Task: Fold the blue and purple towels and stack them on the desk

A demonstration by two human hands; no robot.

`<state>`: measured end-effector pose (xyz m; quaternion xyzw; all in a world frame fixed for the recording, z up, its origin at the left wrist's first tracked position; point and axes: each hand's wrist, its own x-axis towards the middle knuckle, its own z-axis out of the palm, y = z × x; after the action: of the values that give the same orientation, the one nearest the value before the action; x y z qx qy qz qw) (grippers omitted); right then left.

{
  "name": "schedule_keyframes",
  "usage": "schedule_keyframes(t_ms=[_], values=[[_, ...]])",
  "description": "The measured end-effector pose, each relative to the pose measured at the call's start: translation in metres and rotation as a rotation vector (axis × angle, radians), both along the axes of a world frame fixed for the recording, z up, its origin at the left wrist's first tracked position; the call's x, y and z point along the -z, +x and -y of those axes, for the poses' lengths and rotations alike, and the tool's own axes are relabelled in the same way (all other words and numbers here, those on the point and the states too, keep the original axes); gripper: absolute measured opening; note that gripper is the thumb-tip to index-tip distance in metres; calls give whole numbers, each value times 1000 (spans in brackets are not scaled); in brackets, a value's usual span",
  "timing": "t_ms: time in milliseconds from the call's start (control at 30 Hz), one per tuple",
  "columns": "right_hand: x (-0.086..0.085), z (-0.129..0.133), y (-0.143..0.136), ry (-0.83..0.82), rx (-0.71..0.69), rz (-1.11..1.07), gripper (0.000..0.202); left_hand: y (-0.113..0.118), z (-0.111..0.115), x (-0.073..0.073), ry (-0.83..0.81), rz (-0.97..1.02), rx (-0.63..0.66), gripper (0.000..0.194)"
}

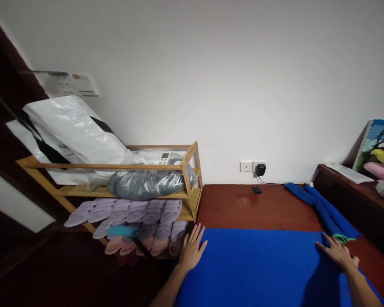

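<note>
A blue cloth [259, 264] lies flat over the front of a reddish-brown wooden table [233, 204]. At the cloth's left edge, my left hand [192, 249] rests with its fingers spread, holding nothing. My right hand [339, 253] is at the far right part of the cloth, fingers apart and nothing in them. Just beyond it lies a bunched blue garment [326, 209] with green trim.
A wooden rack [193, 200] at the left holds slippers [147, 211], plastic bags [73, 132] and a remote [164, 158]. A black plug [260, 169] sits in a wall socket. At right, a raised ledge [361, 187] bears a picture and a yellow thing.
</note>
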<state>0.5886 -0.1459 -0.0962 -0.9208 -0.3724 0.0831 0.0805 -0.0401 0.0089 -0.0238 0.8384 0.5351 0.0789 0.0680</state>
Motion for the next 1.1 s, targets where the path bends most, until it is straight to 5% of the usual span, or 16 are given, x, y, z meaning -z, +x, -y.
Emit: schedule_keyframes(t_ms=[233,433,667,867,1100], values=[[-12,-1,-16,144,147,-90,89,-1,1,2,19,6,-6,53],[-15,-4,-12,99,149,-87,80,0,1,2,18,9,-16,53],[-41,4,-71,271,187,-38,79,1,1,5,55,-42,-15,53],[-25,82,-126,401,-7,-143,69,2,7,-3,192,-34,-44,53],[-4,176,-158,516,130,-192,87,-16,70,2,191,23,-11,59]])
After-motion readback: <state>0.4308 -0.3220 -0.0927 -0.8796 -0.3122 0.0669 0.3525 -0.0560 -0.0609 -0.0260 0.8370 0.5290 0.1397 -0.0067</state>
